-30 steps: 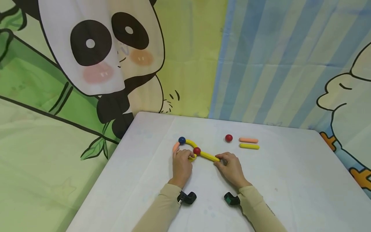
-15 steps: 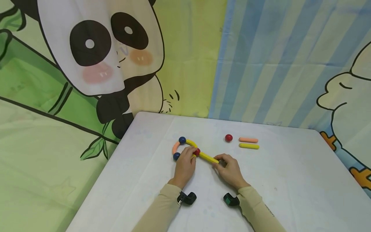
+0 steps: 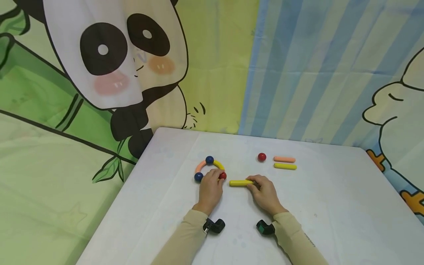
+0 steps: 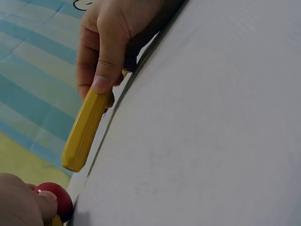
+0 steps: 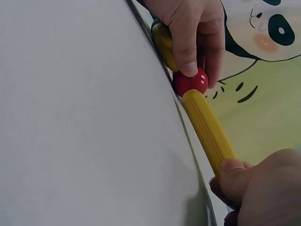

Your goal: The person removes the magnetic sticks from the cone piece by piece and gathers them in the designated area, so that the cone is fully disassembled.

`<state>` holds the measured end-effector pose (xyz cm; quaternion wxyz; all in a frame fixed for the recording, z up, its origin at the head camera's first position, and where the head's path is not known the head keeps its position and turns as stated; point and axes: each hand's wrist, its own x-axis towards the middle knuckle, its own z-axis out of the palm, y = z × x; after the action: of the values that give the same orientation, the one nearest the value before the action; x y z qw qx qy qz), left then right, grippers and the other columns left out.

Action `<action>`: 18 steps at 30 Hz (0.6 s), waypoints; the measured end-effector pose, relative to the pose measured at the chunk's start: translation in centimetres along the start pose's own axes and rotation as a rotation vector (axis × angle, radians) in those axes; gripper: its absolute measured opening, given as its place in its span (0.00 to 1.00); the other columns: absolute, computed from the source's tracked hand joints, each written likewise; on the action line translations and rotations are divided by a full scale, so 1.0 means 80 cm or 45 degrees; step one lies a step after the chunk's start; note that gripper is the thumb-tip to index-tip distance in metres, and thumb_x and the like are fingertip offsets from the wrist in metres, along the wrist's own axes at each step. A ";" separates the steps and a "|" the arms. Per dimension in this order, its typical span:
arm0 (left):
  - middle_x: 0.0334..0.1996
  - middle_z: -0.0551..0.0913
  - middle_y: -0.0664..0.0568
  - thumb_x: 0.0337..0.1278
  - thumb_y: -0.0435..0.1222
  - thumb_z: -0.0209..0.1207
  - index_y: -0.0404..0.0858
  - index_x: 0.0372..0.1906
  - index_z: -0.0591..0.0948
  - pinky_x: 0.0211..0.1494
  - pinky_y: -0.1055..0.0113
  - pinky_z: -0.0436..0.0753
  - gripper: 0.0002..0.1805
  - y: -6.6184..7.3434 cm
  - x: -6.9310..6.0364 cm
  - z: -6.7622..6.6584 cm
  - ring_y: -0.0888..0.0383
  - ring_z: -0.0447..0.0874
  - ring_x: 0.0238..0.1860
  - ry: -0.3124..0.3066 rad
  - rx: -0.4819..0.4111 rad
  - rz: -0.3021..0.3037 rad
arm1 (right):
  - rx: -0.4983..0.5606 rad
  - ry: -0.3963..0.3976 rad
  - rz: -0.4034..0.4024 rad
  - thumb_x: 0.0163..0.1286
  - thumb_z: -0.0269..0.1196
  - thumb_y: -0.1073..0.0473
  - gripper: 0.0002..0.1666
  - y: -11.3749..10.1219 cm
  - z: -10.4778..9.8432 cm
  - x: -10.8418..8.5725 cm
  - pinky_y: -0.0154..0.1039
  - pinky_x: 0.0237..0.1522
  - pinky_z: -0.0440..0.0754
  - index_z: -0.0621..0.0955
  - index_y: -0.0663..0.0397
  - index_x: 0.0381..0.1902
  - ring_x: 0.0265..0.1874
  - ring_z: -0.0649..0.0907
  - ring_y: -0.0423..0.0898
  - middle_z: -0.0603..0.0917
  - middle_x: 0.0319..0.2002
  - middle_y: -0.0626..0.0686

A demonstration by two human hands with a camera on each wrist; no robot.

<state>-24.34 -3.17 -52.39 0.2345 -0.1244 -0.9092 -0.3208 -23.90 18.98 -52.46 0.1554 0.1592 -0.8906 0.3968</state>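
Your right hand (image 3: 264, 191): fingers pinched on right end of yellow stick (image 3: 239, 183), free tip at nine o'clock, just short of red ball (image 3: 223, 176); your left hand (image 3: 211, 188) pinches ball at four o'clock of ring (image 3: 200, 166); stick likely light, stiff, smooth, hardly fragile; end hold keeps tip free; farther, one o'clock: orange stick (image 3: 284, 159)

it looks like a children's play corner, with cartoon panda cloth (image 3: 139, 77) behind a white table (image 3: 331, 198).

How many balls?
4: blue balls at the ring's far and left sides, one red ball pinched by the left hand, another beside the straight sticks. More may be hidden.
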 end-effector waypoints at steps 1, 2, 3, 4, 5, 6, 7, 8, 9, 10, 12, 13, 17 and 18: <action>0.48 0.82 0.52 0.57 0.32 0.65 0.41 0.52 0.82 0.53 0.60 0.79 0.16 0.000 0.000 0.000 0.53 0.82 0.48 0.003 0.001 -0.008 | -0.012 -0.002 0.014 0.62 0.68 0.65 0.12 0.003 -0.003 0.001 0.42 0.43 0.77 0.85 0.50 0.44 0.41 0.80 0.44 0.86 0.42 0.48; 0.48 0.82 0.52 0.57 0.32 0.65 0.41 0.51 0.82 0.53 0.61 0.80 0.16 0.000 -0.001 0.000 0.53 0.82 0.47 0.011 0.000 -0.011 | -0.020 -0.002 0.025 0.63 0.68 0.65 0.12 0.006 -0.006 0.001 0.43 0.43 0.76 0.85 0.50 0.45 0.41 0.79 0.44 0.86 0.43 0.48; 0.48 0.82 0.52 0.57 0.32 0.66 0.40 0.51 0.82 0.52 0.61 0.80 0.16 -0.001 -0.001 0.001 0.53 0.82 0.47 0.020 -0.004 -0.008 | -0.025 0.003 0.041 0.63 0.68 0.65 0.13 0.010 -0.010 0.002 0.43 0.43 0.76 0.85 0.50 0.45 0.40 0.79 0.45 0.86 0.43 0.49; 0.48 0.82 0.51 0.56 0.32 0.66 0.40 0.51 0.82 0.51 0.61 0.80 0.16 -0.001 -0.001 0.001 0.53 0.82 0.46 0.027 -0.006 -0.005 | -0.029 0.009 0.057 0.63 0.68 0.65 0.13 0.014 -0.014 0.003 0.43 0.43 0.75 0.84 0.50 0.45 0.40 0.79 0.45 0.86 0.43 0.49; 0.47 0.82 0.51 0.56 0.32 0.66 0.40 0.51 0.82 0.51 0.61 0.81 0.16 -0.001 -0.002 0.001 0.53 0.82 0.46 0.034 -0.009 0.001 | -0.035 0.015 0.074 0.63 0.67 0.65 0.13 0.017 -0.018 0.004 0.43 0.43 0.75 0.84 0.50 0.46 0.40 0.78 0.46 0.86 0.43 0.49; 0.47 0.82 0.51 0.56 0.32 0.66 0.40 0.50 0.82 0.51 0.61 0.81 0.16 -0.001 -0.002 0.002 0.53 0.82 0.46 0.040 -0.011 0.006 | -0.040 0.023 0.086 0.63 0.67 0.65 0.13 0.021 -0.023 0.005 0.44 0.43 0.74 0.84 0.50 0.46 0.40 0.78 0.46 0.86 0.44 0.50; 0.47 0.82 0.51 0.56 0.33 0.66 0.39 0.50 0.82 0.50 0.61 0.81 0.16 -0.001 -0.002 0.002 0.53 0.82 0.46 0.045 -0.017 0.007 | -0.043 0.031 0.096 0.63 0.67 0.65 0.13 0.024 -0.028 0.006 0.44 0.43 0.73 0.84 0.51 0.46 0.40 0.78 0.47 0.85 0.44 0.51; 0.47 0.82 0.51 0.56 0.33 0.66 0.39 0.50 0.82 0.50 0.61 0.81 0.16 -0.001 -0.002 0.002 0.53 0.82 0.46 0.050 -0.021 0.010 | -0.047 0.040 0.101 0.64 0.67 0.65 0.13 0.027 -0.033 0.007 0.44 0.43 0.73 0.85 0.51 0.46 0.41 0.78 0.48 0.85 0.44 0.51; 0.47 0.82 0.51 0.56 0.33 0.66 0.39 0.50 0.82 0.50 0.61 0.81 0.16 -0.001 -0.002 0.003 0.53 0.82 0.46 0.055 -0.024 0.014 | -0.054 0.047 0.106 0.64 0.67 0.65 0.12 0.031 -0.038 0.008 0.45 0.44 0.73 0.85 0.51 0.46 0.42 0.78 0.48 0.85 0.44 0.52; 0.47 0.82 0.51 0.56 0.34 0.66 0.39 0.50 0.82 0.50 0.61 0.81 0.16 -0.001 -0.002 0.003 0.53 0.82 0.46 0.057 -0.027 0.016 | -0.062 0.052 0.110 0.64 0.67 0.65 0.12 0.034 -0.043 0.008 0.46 0.44 0.73 0.85 0.52 0.46 0.43 0.78 0.49 0.85 0.45 0.53; 0.47 0.82 0.51 0.56 0.34 0.67 0.40 0.50 0.82 0.50 0.61 0.81 0.16 -0.001 -0.001 0.003 0.53 0.82 0.45 0.058 -0.026 0.016 | -0.078 0.056 0.117 0.64 0.67 0.65 0.12 0.040 -0.052 0.009 0.47 0.45 0.73 0.85 0.53 0.47 0.45 0.78 0.51 0.84 0.45 0.54; 0.47 0.82 0.51 0.56 0.34 0.67 0.40 0.50 0.82 0.50 0.61 0.81 0.16 -0.001 -0.001 0.003 0.53 0.82 0.45 0.059 -0.025 0.015 | -0.088 0.058 0.120 0.64 0.67 0.65 0.12 0.043 -0.057 0.009 0.49 0.46 0.73 0.85 0.53 0.47 0.46 0.79 0.53 0.84 0.45 0.56; 0.46 0.82 0.51 0.56 0.34 0.67 0.40 0.50 0.82 0.51 0.62 0.81 0.15 -0.001 -0.001 0.003 0.54 0.82 0.45 0.049 -0.016 0.003 | -0.140 0.053 0.151 0.65 0.66 0.64 0.13 0.056 -0.076 0.008 0.56 0.51 0.73 0.84 0.55 0.48 0.51 0.78 0.59 0.82 0.47 0.59; 0.46 0.82 0.51 0.56 0.35 0.66 0.40 0.50 0.82 0.51 0.61 0.81 0.15 -0.001 -0.001 0.002 0.54 0.82 0.45 0.050 -0.012 0.002 | -0.151 0.052 0.163 0.66 0.65 0.64 0.13 0.059 -0.081 0.007 0.59 0.53 0.72 0.84 0.56 0.48 0.52 0.77 0.61 0.82 0.47 0.60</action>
<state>-24.40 -3.10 -52.58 0.2521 -0.1198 -0.9028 -0.3271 -25.39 26.81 -51.21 0.1569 0.0843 -0.9175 0.3556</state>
